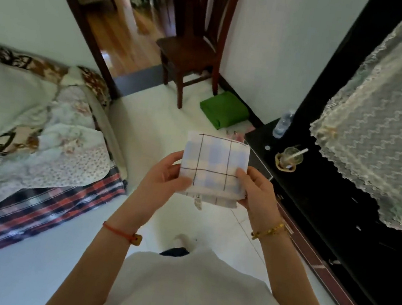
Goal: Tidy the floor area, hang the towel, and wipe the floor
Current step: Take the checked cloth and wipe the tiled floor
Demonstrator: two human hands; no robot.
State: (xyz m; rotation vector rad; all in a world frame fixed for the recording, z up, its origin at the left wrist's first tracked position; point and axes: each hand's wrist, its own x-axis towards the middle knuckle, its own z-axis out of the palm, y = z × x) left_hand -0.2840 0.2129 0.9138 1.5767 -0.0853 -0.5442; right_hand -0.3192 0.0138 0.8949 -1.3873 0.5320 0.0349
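- Two hands hold one folded checked towel [214, 167] at chest height in front of me; nothing else is in either hand.
- My left hand [164, 173] pinches the towel's left edge, thumb on top near the lower corner and fingers curled behind the cloth.
- My right hand [257, 189] grips the right edge the same way, thumb pressed on the face of the towel, fingers tucked underneath.
- The towel is folded into a thick square, flat and level between the hands, with a small tag hanging from its near edge.
- I judge the step in hand to be the towel one: it is folded and carried, not yet hung anywhere.
- Beyond the hands stands a wooden chair [191, 48] against the wall; its back looks like the nearest place to drape cloth, though I cannot say that is the intended spot.
- Just past the towel, on the floor [147, 124] beside the chair leg, lies a green folded cloth [223, 110], so the tidying does not look finished either.
- To the right of my right hand a dark cabinet [328, 202] carries a cup with a straw [290, 157] and a water bottle [283, 123]; to the left of my left hand is the bed [33, 117].
- The next move calls for shaking the folds loose or keeping one long fold, then walking forward and laying the towel over a rail or chair back.
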